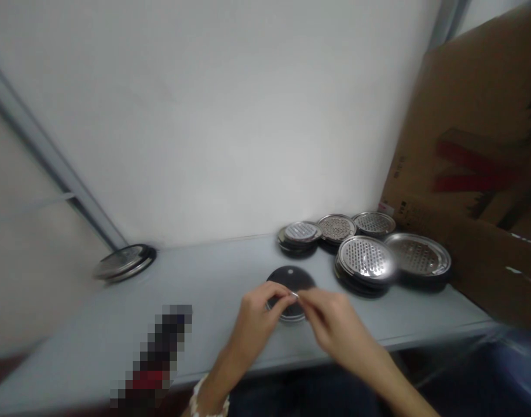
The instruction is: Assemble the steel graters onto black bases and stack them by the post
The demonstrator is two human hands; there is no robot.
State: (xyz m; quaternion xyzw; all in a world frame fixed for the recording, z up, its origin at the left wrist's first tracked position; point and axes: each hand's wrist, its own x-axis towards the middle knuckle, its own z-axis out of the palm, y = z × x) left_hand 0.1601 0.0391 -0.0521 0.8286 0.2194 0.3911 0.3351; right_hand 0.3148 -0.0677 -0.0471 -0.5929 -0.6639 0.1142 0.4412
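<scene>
1. The left hand [252, 327] and the right hand [334, 324] were held together over the front half of the table [204, 301], right of its middle. Both were curled and nearly closed, their fingertips meeting.
2. A small shiny piece [294, 295] showed where the fingertips met. It may have been pinched between them, but it was too small to tell what it was or which hand had hold of it.
3. A dark round disc [290, 277] with a small hole near its far edge lay just beneath the hands, partly hidden by them. I could not tell whether either hand was touching it.
4. Stacks of round perforated metal discs [365, 260] stood towards the table's right end, against the back edge. A cardboard box [465, 145] stood beyond them.
5. A single stack of round metal discs [125, 263] lay at the table's left end. A pixelated bottle-shaped object [154, 353] stood near the front edge.
6. A slip of the fingertips could have dropped the small shiny piece, and it could then have rolled off the front edge. A careless elbow could have knocked the bottle-shaped object over.
</scene>
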